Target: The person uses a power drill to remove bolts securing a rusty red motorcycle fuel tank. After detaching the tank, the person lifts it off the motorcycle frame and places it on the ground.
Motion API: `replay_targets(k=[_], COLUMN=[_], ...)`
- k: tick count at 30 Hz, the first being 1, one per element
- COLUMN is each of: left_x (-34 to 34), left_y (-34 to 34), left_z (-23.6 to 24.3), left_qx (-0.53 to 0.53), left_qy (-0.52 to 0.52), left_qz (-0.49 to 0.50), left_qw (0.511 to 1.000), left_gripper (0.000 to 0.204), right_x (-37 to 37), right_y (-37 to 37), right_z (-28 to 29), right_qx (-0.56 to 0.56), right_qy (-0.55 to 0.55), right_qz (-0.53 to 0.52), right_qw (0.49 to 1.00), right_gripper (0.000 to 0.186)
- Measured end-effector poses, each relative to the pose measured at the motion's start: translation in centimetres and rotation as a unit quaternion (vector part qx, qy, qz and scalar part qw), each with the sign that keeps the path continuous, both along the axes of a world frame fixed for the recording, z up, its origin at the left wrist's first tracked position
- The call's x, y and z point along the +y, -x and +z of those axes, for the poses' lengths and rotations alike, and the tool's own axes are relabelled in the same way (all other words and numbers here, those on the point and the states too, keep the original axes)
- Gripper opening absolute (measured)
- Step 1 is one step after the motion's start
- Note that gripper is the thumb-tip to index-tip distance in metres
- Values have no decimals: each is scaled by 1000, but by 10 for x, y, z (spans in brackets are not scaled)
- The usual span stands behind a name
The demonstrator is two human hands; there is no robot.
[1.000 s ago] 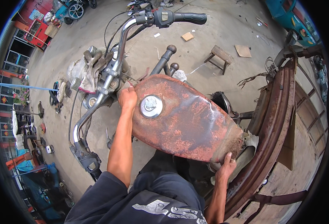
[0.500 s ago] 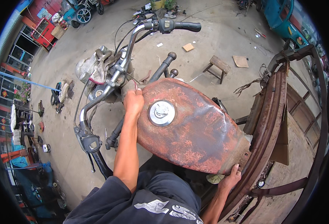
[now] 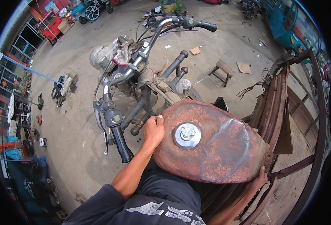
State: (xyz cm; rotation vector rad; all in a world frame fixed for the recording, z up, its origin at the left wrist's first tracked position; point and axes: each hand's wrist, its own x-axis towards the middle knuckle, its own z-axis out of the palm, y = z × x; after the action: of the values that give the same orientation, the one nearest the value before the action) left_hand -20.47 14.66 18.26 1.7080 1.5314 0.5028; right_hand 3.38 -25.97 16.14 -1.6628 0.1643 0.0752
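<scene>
A rusty red motorcycle fuel tank (image 3: 218,157) with a round silver filler cap (image 3: 187,135) lies across in front of me. My left hand (image 3: 153,131) grips its front edge, thumb on top and most fingers hidden beneath. At the narrow rear end, my right hand (image 3: 260,179) holds the lower edge, its fingers partly out of sight under the metal. Ahead of the tank, the motorcycle's frame (image 3: 167,93) shows bare, with a gap to the handlebar (image 3: 147,45). Its left grip (image 3: 121,144) is near my left hand.
Dirty work gloves (image 3: 126,52) hang over the headlight area. A rusty metal cargo bed (image 3: 271,108) borders the right side. Beyond the bike stand a small wooden stool (image 3: 222,71) and flat cardboard pieces (image 3: 244,67). A teal vehicle (image 3: 285,26) is parked at the far right.
Both hands have moved the tank back toward me and to the right, away from the handlebar. Frame parts formerly covered by it now show. The view has shifted too.
</scene>
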Motion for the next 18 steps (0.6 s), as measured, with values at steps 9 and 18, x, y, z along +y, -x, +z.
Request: replay_targets(k=[9, 18], left_x=[-25, -7], left_y=[98, 214], left_z=[-50, -90], left_qx=[-76, -70], left_qy=[36, 112], left_qz=[-43, -46], left_qw=[996, 990], left_gripper=[35, 33], right_x=[1, 19], right_y=[94, 190], right_z=[39, 23], right_qx=[-43, -89], right_qy=[16, 155], right_qz=[-18, -5], right_qw=[999, 984], right_gripper=[27, 36])
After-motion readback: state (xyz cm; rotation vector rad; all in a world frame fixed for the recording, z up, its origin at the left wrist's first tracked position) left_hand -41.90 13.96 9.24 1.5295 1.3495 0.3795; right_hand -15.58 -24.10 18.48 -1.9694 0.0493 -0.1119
